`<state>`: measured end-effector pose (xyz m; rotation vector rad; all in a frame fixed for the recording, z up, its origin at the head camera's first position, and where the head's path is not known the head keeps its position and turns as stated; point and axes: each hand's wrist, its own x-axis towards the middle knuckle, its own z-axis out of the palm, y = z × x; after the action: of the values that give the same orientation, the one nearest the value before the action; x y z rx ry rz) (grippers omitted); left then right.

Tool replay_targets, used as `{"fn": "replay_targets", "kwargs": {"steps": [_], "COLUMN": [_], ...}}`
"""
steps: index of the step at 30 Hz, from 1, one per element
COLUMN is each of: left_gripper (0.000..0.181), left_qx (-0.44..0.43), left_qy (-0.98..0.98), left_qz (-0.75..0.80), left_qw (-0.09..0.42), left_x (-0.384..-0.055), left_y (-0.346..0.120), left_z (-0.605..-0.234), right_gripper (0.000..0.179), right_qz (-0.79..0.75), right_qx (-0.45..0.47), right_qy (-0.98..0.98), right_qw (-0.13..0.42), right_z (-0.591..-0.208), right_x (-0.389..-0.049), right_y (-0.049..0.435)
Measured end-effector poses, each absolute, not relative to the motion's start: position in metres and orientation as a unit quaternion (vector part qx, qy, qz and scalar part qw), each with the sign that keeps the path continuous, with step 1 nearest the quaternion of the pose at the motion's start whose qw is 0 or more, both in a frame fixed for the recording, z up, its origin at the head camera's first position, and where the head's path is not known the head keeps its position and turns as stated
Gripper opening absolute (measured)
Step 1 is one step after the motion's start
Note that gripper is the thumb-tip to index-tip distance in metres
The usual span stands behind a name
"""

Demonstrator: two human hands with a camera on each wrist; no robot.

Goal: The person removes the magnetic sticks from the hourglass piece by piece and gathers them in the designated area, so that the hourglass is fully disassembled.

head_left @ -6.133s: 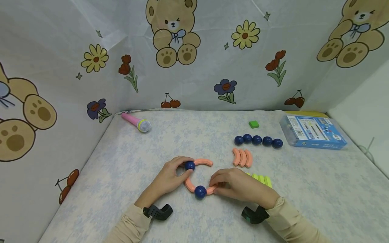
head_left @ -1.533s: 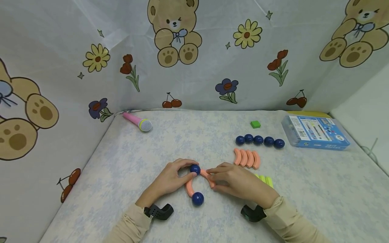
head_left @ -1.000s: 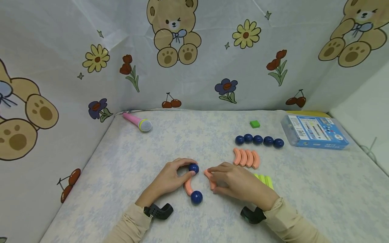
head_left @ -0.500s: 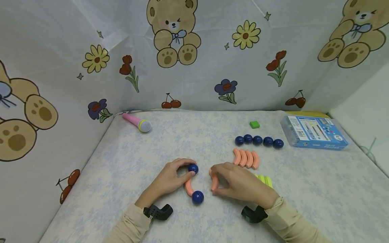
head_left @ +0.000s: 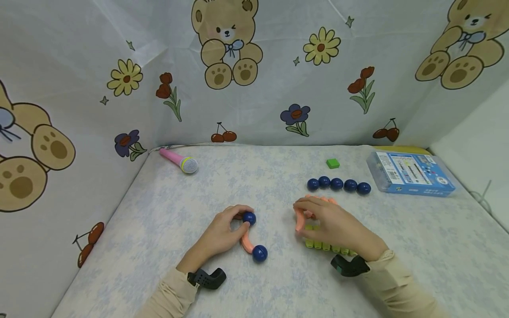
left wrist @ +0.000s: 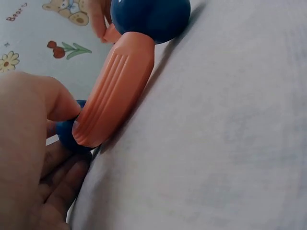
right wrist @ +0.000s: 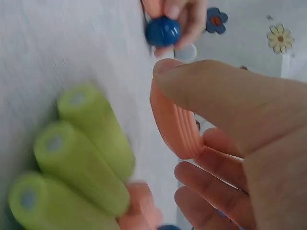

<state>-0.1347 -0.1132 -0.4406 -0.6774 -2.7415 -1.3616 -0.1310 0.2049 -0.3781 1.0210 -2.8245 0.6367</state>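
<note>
My left hand (head_left: pixel 222 232) pinches a blue ball (head_left: pixel 249 217) between thumb and fingers, on the table. A curved orange magnetic rod (head_left: pixel 246 241) joins it to a second blue ball (head_left: pixel 260 253) nearer the front. To the right, my right hand (head_left: pixel 334 225) holds a separate curved orange rod (right wrist: pixel 175 122) between thumb and fingertips. That rod is raised off the table beside the yellow-green rods (right wrist: pixel 81 167). Beyond the right hand lies a row of similar orange rods (head_left: pixel 332 201), mostly hidden by it.
Several blue balls (head_left: pixel 336 183) form a row behind the orange rods. A green block (head_left: pixel 332 163) lies farther back. A blue-labelled plastic box (head_left: pixel 411 173) stands at the back right, and a pink toy microphone (head_left: pixel 179 160) lies at the back left.
Two orange rods have come off the left hand's ball assembly; one joined the orange row. The right hand has carried the other rightward, away from the balls. The left hand keeps its hold.
</note>
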Motion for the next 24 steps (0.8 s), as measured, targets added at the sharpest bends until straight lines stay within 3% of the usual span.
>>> {"fn": "replay_targets", "kwargs": {"steps": [6,24], "left_gripper": [0.037,0.037], "left_qx": [-0.209,-0.219], "left_qy": [-0.874,-0.874], "left_qz": [-0.439,-0.433], "left_qw": [0.000,-0.007], "left_x": [-0.133,-0.134], "left_y": [-0.113,-0.114], "left_z": [-0.439,-0.440], "right_gripper": [0.063,0.067], "right_qz": [0.215,0.227], "right_qx": [0.292,0.212], "right_qy": [-0.931,-0.948], "right_qw": [0.040,-0.060], "right_z": [-0.372,-0.369], "right_x": [-0.143,-0.159], "right_y": [0.232,0.298]}}
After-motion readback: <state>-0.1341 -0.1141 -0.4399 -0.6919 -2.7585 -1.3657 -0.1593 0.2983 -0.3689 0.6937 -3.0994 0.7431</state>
